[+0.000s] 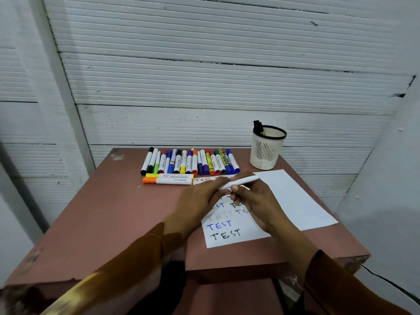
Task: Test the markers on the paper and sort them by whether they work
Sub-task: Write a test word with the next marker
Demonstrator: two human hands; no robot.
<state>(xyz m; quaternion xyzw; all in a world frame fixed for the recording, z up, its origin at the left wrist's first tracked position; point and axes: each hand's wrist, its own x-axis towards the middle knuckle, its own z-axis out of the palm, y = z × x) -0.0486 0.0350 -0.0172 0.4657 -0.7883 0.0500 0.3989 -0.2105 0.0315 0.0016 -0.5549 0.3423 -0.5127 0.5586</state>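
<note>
Starting at the left, our left hand [200, 196] pinches one end of the white marker [239, 182], probably its cap, while our right hand [254, 198] grips the barrel above the paper [295, 201]. We judge it light, stiff and smooth, best held mid-barrel. The sheet reads "TEST" in blue and black; farther right stands the pen cup [267, 147].

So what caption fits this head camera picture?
Both hands hold a white marker above paper covered in TEST.
</note>
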